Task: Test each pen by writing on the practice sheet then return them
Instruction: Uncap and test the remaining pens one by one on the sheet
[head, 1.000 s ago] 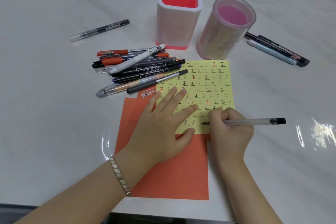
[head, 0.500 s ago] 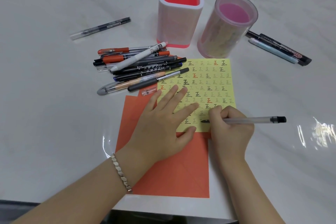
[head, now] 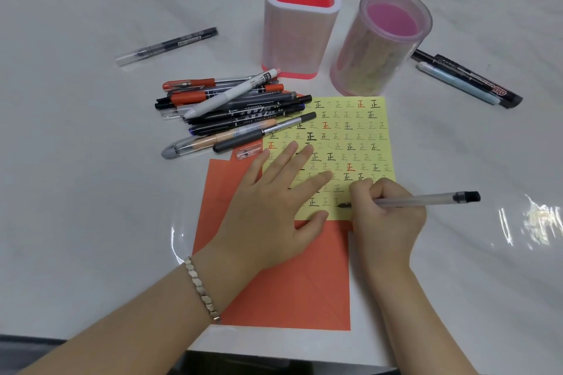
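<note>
The square yellow practice sheet (head: 350, 131), gridded with small written characters, is laid on a larger orange paper sheet (head: 289, 283) close to the near edge of the white marbled table (head: 91, 161). It is pressed flat by the left hand (head: 274, 207), whose straight fingers are spread over its lower left part, evidently so that the paper is not dragged by the strokes. The clear-barrelled pen with a black end cap (head: 426, 200) is pinched in the curled fingers of the right hand (head: 387, 222). Its dark tip is set on the sheet's bottom row and its barrel is pointed toward the table's right edge. The hands are held just beside each other, seemingly not touching.

A character is judged to be under way. A heap of black, red and white pens (head: 231, 113) is left at the sheet's upper left corner, partly overlapping it. Toward the far edge stand a square white holder with a red inside (head: 300, 18) and a round translucent pink holder (head: 380, 42). No pens are seen in either, so returning is judged not yet begun.
</note>
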A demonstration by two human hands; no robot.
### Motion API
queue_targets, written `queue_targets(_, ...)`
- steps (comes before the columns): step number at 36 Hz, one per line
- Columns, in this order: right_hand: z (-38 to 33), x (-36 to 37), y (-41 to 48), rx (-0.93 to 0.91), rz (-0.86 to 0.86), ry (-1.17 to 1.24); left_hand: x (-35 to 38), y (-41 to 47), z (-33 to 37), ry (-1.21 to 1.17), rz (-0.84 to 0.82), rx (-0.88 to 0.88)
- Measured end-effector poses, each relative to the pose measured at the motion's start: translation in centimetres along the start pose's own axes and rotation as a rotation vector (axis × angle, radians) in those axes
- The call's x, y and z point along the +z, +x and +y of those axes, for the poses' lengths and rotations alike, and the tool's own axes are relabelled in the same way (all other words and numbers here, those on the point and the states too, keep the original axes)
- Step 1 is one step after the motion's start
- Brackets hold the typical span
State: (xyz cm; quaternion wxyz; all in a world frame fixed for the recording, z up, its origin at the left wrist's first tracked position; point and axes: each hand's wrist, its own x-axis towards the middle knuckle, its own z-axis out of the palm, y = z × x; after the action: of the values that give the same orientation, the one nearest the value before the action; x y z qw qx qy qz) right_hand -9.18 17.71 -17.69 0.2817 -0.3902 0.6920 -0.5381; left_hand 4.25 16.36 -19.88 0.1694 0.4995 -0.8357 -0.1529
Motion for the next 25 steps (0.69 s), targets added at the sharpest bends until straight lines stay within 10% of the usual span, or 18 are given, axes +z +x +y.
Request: queue_targets(25,-3.1,-1.3,0.6,0.185,0.04,0.197,-3.1,-0.5,-3.3,0.121,0.291,-0.069)
